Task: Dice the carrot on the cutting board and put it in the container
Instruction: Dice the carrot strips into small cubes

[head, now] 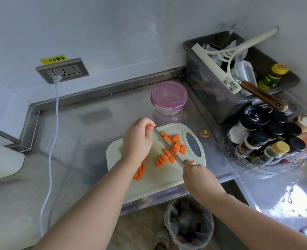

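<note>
Orange carrot pieces (174, 147) lie scattered on a pale cutting board (159, 179) on the steel counter. More small pieces (139, 171) sit beside my left forearm. My right hand (197, 177) grips the handle of a knife (167, 146), whose blade lies diagonally across the carrot pieces. My left hand (137, 139) hovers over the board's far left part, its fingertips pinching the blade's tip. A round container with a pink lid (168, 97), closed, stands behind the board.
A grey bin (212, 98) with tools and a tray of spice jars (268, 141) stand at the right. A white cable (51, 141) runs from the wall socket (62, 71) across the counter. A bagged waste bin (188, 224) stands on the floor below the counter's front edge.
</note>
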`<control>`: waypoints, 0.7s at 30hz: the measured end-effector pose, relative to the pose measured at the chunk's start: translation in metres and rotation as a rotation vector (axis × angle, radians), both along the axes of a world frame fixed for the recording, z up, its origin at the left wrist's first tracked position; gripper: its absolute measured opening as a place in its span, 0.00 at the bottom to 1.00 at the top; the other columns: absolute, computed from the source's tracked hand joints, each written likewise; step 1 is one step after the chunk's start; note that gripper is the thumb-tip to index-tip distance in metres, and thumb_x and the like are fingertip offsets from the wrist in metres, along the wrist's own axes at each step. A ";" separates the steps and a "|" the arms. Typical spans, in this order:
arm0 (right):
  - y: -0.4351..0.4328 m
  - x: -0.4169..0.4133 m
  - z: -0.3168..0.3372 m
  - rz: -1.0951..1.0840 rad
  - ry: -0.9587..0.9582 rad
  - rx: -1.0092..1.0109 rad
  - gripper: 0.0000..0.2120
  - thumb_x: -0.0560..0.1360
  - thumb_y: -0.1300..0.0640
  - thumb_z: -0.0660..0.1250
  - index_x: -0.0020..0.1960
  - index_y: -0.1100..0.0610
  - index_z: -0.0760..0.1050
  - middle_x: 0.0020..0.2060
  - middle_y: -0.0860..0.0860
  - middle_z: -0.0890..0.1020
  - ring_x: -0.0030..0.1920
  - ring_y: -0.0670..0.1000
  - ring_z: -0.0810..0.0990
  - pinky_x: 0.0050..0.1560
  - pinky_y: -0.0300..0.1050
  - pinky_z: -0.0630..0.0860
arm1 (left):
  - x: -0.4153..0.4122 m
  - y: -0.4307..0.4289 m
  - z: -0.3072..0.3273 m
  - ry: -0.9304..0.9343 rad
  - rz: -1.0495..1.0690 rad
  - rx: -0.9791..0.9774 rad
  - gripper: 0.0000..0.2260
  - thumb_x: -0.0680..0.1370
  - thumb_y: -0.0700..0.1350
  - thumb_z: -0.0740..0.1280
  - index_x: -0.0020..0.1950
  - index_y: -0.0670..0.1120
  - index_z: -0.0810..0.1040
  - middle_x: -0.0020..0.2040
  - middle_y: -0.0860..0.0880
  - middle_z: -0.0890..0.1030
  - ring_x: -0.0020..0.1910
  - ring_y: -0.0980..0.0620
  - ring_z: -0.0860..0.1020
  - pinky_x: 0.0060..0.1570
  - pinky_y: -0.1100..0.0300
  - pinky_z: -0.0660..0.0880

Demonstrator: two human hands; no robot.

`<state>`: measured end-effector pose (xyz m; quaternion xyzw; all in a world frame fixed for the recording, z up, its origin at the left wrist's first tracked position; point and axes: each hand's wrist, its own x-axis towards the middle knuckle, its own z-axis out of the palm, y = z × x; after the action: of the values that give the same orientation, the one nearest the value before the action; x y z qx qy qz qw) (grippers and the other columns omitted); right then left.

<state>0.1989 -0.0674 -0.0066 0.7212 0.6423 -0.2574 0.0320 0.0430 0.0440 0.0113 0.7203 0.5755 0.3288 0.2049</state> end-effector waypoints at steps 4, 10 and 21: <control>0.004 0.014 -0.004 -0.042 -0.006 0.016 0.11 0.80 0.64 0.55 0.62 0.59 0.66 0.44 0.55 0.79 0.41 0.57 0.78 0.35 0.45 0.70 | -0.008 -0.012 -0.029 0.494 -0.435 -0.144 0.19 0.72 0.36 0.62 0.59 0.52 0.76 0.59 0.52 0.76 0.61 0.48 0.73 0.61 0.53 0.69; 0.005 0.020 -0.006 -0.045 -0.006 0.042 0.10 0.81 0.64 0.54 0.61 0.59 0.66 0.44 0.55 0.80 0.40 0.57 0.77 0.31 0.44 0.67 | -0.002 -0.009 -0.033 0.938 -0.642 -0.176 0.22 0.74 0.44 0.64 0.68 0.55 0.68 0.64 0.50 0.68 0.65 0.48 0.67 0.63 0.52 0.64; 0.007 0.019 0.003 0.022 -0.052 0.000 0.13 0.82 0.63 0.55 0.66 0.60 0.66 0.47 0.55 0.79 0.44 0.55 0.81 0.36 0.43 0.70 | 0.007 0.002 -0.032 1.015 -0.686 -0.187 0.21 0.74 0.47 0.68 0.66 0.54 0.68 0.65 0.50 0.68 0.66 0.48 0.66 0.61 0.54 0.62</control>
<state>0.2180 -0.0607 -0.0034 0.7206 0.6491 -0.2382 0.0516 0.0500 0.0462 -0.0205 0.9099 0.3630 -0.1913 0.0617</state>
